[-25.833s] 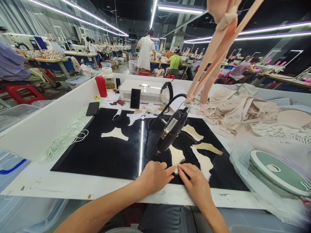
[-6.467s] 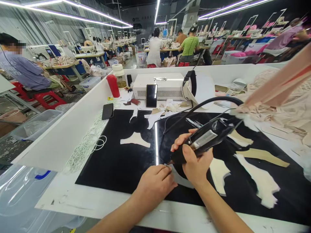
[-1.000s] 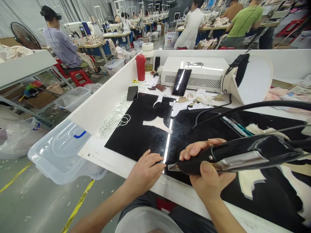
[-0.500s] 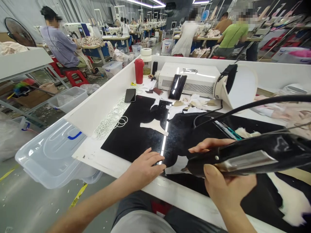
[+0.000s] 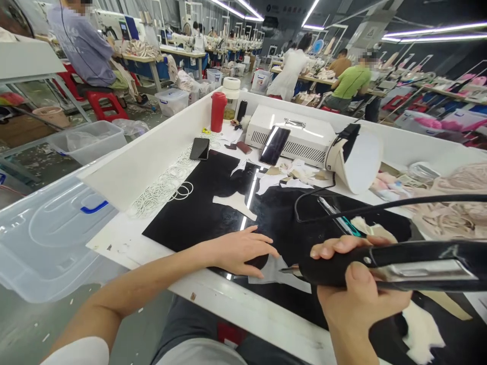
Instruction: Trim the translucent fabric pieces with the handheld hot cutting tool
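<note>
My right hand (image 5: 361, 294) is wrapped round a thick black hand tool (image 5: 327, 268) with a cord and a pointed metal tip. The tip hangs at the edge of a thin whitish piece of material (image 5: 272, 279) lying on the black mat (image 5: 190, 208). Over the left part of that piece is my left hand (image 5: 243, 251), palm down, with its fingers stretched and apart; whether it presses on the piece I cannot tell. A cream cut-out piece (image 5: 235, 203) lies farther up the mat.
White cord loops (image 5: 155, 190) lie along the left side, by a black phone (image 5: 200, 148). A red bottle (image 5: 218, 112), a vented white box (image 5: 292, 129) and a white lamp shade (image 5: 365, 159) stand at the back. A black cable (image 5: 380, 205) crosses the right. Co-workers sit beyond.
My left hand has shifted right and its fingers have spread over the whitish piece. The tool's tip now shows clearly beside that piece. The view has tilted and shifted.
</note>
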Demonstrator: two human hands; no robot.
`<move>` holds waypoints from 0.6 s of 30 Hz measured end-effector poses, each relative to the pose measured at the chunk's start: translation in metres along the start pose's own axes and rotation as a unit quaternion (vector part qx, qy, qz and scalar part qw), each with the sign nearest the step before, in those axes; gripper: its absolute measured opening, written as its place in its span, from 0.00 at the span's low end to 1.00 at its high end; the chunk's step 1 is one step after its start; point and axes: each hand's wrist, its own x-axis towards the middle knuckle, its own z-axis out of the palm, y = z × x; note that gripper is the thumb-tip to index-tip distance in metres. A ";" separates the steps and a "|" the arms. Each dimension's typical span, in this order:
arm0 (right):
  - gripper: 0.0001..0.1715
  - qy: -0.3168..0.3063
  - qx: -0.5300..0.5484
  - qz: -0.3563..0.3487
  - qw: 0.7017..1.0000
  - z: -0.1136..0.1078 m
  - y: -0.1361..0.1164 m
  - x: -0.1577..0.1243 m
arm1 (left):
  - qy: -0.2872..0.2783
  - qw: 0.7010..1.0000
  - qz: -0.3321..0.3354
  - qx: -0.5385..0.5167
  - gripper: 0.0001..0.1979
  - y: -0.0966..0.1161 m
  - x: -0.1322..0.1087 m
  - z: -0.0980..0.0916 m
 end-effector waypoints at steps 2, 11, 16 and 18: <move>0.24 0.001 -0.003 -0.001 1.000 0.002 0.001 0.000 | 0.013 1.000 0.002 -0.003 0.27 0.000 -0.001 0.002; 0.21 0.002 -0.026 -0.025 0.999 0.006 0.009 0.004 | 0.056 0.998 0.032 0.011 0.31 -0.003 0.001 0.014; 0.22 0.014 -0.030 -0.012 0.999 0.006 0.013 0.006 | 0.066 0.998 0.021 -0.005 0.33 -0.002 0.002 0.015; 0.22 0.013 -0.036 -0.019 0.999 0.005 0.015 0.006 | 0.068 0.997 0.023 -0.004 0.34 -0.003 0.001 0.015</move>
